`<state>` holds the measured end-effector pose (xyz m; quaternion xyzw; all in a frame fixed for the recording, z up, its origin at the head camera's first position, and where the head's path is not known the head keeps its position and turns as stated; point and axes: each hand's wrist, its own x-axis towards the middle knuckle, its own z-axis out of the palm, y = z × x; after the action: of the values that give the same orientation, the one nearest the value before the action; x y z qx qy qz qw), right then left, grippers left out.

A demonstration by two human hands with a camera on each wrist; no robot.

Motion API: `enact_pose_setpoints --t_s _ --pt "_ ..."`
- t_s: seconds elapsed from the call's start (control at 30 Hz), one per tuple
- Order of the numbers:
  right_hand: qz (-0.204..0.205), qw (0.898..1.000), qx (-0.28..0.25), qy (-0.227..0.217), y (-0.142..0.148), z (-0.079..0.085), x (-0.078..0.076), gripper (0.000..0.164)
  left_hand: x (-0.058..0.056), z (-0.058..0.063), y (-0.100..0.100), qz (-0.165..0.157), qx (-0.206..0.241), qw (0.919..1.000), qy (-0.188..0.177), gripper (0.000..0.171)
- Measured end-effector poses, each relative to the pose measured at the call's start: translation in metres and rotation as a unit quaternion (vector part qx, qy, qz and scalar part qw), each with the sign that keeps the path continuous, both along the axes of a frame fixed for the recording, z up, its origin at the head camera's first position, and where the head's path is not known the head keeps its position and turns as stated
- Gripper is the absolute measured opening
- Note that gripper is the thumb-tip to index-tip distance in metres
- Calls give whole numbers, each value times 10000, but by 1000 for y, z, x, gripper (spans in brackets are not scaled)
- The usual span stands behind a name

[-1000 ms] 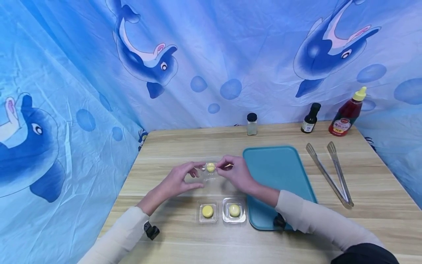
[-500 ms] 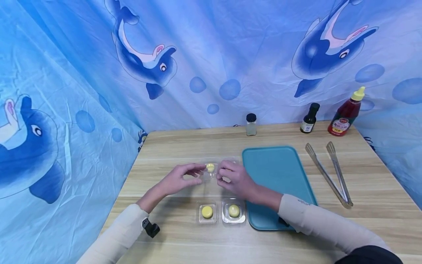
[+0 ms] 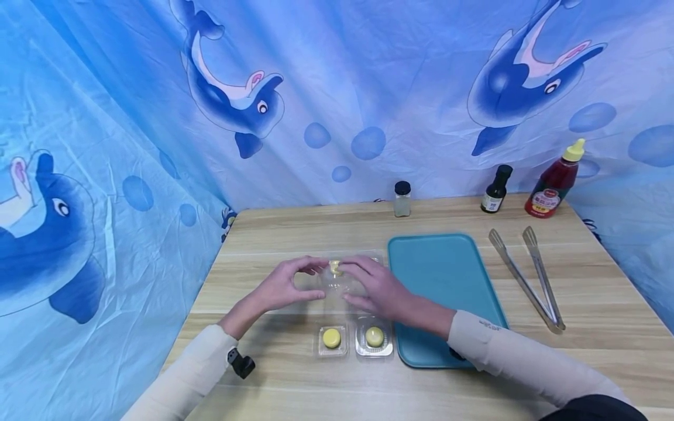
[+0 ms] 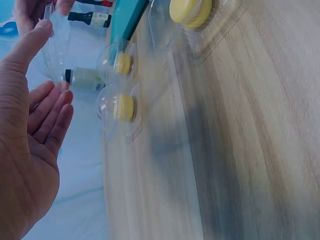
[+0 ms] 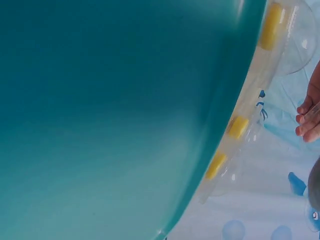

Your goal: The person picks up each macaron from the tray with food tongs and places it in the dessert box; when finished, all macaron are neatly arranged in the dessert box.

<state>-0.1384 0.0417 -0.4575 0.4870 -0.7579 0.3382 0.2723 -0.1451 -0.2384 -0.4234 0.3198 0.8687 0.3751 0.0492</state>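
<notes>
In the head view my left hand (image 3: 286,286) and right hand (image 3: 381,289) face each other over the table's middle, holding a clear plastic dome lid (image 3: 337,286) between thumbs and fingers. The left wrist view shows the lid (image 4: 57,42) raised, its edge at my left thumb and fingertips. Behind it a yellow macaron (image 3: 335,268) sits in a clear box, partly hidden. Another back macaron (image 4: 123,64) is mostly covered by my right hand in the head view. Nearer me, a yellow macaron (image 3: 332,337) and a paler one (image 3: 374,336) lie in clear square boxes.
A teal tray (image 3: 442,269) lies right of the boxes, under my right forearm. Metal tongs (image 3: 526,280) rest beyond it. A black-capped spice jar (image 3: 402,202), a dark sauce bottle (image 3: 494,193) and a red ketchup bottle (image 3: 550,187) stand along the back edge.
My right hand went from pinching beside the back left macaron, slightly down and right, to spread thumb and fingers at the lid. My left hand stays nearly in place.
</notes>
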Motion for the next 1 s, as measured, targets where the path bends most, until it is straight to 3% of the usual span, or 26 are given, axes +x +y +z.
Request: enact_pose_setpoints --t_s 0.07,0.17,0.3,0.47,0.67,1.0 --pt "-192 9965 148 -799 0 1 2 74 0 1 -1 33 -78 9997 220 68" --pt "-405 9807 226 -1900 0 4 4 85 0 3 -2 78 -184 9988 453 70" --pt "-445 9647 256 -2584 1 7 4 80 2 5 -3 41 -289 9970 719 72" --pt "-294 9643 247 -2621 0 6 4 73 4 4 -6 -117 -407 9917 1217 76" --pt "-163 9670 306 -2524 -1 4 8 73 8 0 -7 -451 -587 9794 1879 81" --pt "-126 9684 841 -2346 -1 -3 24 78 23 -16 -7 -777 -808 9708 2120 82"
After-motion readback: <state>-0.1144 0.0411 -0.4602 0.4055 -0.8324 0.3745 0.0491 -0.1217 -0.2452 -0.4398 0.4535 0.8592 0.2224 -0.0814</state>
